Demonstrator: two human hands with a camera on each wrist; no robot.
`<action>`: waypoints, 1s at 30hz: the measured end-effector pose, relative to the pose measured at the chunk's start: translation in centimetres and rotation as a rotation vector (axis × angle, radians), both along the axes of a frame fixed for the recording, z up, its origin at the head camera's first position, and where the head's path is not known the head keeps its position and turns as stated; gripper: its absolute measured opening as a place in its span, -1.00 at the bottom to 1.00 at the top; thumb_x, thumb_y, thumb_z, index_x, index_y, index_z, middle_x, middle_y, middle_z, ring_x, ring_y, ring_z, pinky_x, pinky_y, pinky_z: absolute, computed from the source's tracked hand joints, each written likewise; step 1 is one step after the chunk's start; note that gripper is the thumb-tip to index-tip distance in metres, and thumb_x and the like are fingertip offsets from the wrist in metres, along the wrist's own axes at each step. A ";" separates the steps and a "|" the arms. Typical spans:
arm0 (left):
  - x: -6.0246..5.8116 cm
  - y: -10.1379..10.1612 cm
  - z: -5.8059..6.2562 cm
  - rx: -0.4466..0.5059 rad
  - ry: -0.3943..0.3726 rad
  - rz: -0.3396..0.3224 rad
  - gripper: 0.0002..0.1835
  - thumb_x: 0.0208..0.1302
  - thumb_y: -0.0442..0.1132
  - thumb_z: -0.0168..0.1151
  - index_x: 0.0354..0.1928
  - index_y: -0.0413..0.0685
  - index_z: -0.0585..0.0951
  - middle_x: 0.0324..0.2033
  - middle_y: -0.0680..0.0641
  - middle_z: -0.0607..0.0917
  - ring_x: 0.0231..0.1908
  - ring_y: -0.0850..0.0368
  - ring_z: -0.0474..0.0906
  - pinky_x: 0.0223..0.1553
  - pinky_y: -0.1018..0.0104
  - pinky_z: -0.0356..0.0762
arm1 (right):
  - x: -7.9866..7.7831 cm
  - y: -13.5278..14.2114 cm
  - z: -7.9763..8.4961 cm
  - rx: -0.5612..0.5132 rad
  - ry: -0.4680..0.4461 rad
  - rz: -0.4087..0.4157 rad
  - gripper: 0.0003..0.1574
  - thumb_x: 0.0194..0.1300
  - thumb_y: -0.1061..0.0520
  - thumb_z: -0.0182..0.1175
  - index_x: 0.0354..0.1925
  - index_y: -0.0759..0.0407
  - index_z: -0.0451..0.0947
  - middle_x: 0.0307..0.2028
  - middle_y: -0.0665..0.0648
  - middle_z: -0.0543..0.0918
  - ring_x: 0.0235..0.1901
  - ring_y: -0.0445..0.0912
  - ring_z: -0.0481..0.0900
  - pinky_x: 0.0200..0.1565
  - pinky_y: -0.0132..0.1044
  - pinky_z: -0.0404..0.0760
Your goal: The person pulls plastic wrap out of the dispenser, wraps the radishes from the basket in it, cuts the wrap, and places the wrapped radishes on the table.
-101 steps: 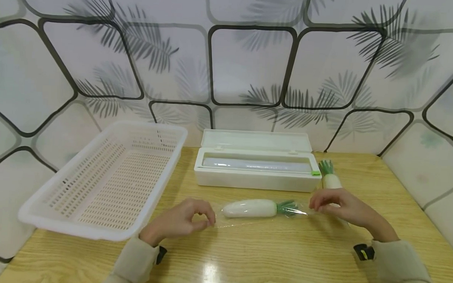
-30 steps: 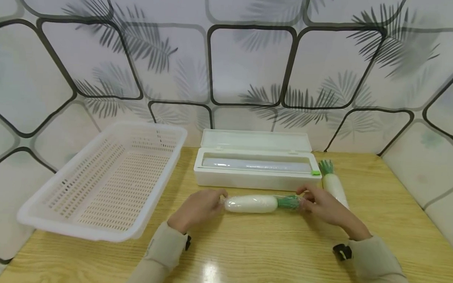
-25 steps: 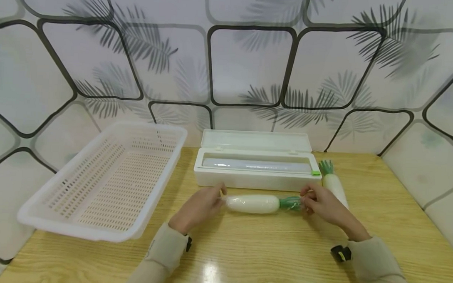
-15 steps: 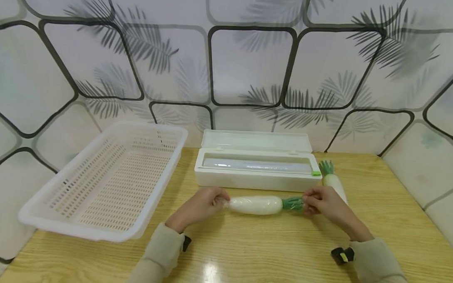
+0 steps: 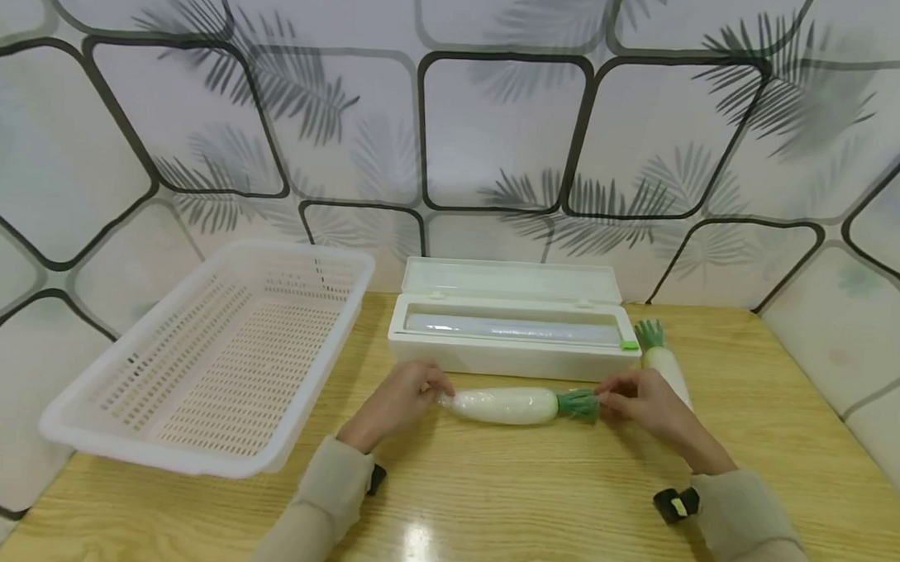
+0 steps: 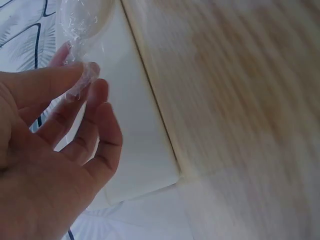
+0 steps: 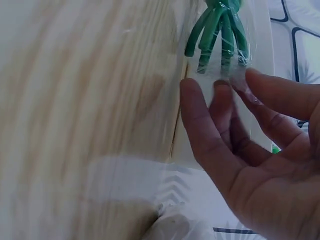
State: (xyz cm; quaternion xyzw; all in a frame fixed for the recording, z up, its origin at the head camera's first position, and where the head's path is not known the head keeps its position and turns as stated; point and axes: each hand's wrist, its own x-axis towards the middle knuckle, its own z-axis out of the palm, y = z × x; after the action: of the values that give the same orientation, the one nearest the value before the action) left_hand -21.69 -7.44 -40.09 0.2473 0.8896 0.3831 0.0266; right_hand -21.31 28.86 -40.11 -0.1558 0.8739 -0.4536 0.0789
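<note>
A white radish point(image 5: 507, 405) with green stalks point(image 5: 578, 404) lies wrapped in clear plastic film, in front of the white box. My left hand point(image 5: 399, 402) pinches the twisted film point(image 6: 82, 82) at the root end between thumb and finger. At the stalk end, my right hand point(image 5: 648, 408) pinches the other gathered end of the film point(image 7: 242, 87). In the right wrist view the green stalks point(image 7: 220, 35) show through the film, just beyond the fingertips. Whether the radish touches the table or hangs slightly above it, I cannot tell.
A white box with its lid raised point(image 5: 510, 362) holds a roll of film point(image 5: 511, 326). A second radish point(image 5: 666, 373) lies right of it, partly behind my right hand. A white perforated basket point(image 5: 223, 372) stands on the left of the wooden table point(image 5: 531, 515).
Since the earliest frame, the loose film has been drawn tight round the radish and both hands have come closer together. In the last half second, only slight shifts of the hands and radish show.
</note>
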 end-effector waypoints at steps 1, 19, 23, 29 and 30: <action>-0.1 0.0 -0.1 0.005 0.014 0.009 -0.77 0.33 -0.61 0.15 -0.25 -0.27 0.75 -0.24 -0.12 0.74 -0.15 -0.01 0.66 -0.11 0.17 0.65 | 0.0 0.0 -0.1 -0.010 -0.016 -0.001 -0.84 0.42 0.43 0.13 -0.14 0.55 0.61 -0.25 0.25 0.71 -0.31 -0.15 0.66 -0.29 -0.30 0.70; -0.1 1.2 0.1 -0.016 -0.049 0.118 -0.84 0.26 -0.58 0.21 -0.15 -0.45 0.69 -0.27 -0.25 0.74 -0.25 -0.06 0.69 -0.24 0.23 0.67 | -0.3 -1.1 0.1 -0.348 -0.206 -0.156 -0.82 0.41 0.45 0.13 -0.12 0.66 0.48 -0.41 0.17 0.72 -0.45 -0.11 0.71 -0.27 -0.18 0.75; 0.3 1.4 0.4 0.002 -0.124 0.038 -0.73 0.16 -0.56 0.30 -0.06 -0.49 0.68 -0.29 -0.23 0.74 -0.29 0.04 0.65 -0.25 0.30 0.64 | -0.2 -1.0 0.0 -0.383 -0.241 -0.154 -0.66 0.37 0.50 0.13 0.03 0.78 0.40 -0.35 0.13 0.73 -0.39 -0.13 0.73 -0.22 -0.18 0.74; 0.6 2.0 0.1 0.063 -0.167 0.006 -0.75 0.13 -0.57 0.37 -0.11 -0.49 0.69 -0.33 -0.19 0.74 -0.37 0.18 0.58 -0.37 0.44 0.56 | 0.2 -0.7 -0.1 -0.331 -0.150 -0.203 -0.63 0.40 0.43 0.16 0.04 0.77 0.44 -0.28 0.11 0.73 -0.38 -0.16 0.72 -0.22 -0.24 0.74; 0.7 2.2 0.2 0.075 -0.176 -0.005 -0.76 0.15 -0.56 0.37 -0.11 -0.48 0.69 -0.33 -0.19 0.74 -0.37 0.19 0.59 -0.37 0.45 0.56 | 0.3 -0.6 0.0 -0.317 -0.131 -0.223 -0.63 0.42 0.40 0.17 0.05 0.75 0.46 -0.27 0.08 0.73 -0.36 -0.17 0.71 -0.21 -0.24 0.73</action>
State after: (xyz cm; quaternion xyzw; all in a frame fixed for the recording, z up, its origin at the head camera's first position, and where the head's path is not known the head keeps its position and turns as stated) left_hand -21.03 -5.28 -39.93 0.2158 0.8683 0.4361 0.0963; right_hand -21.05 28.25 -40.10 -0.0385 0.7963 -0.6007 0.0593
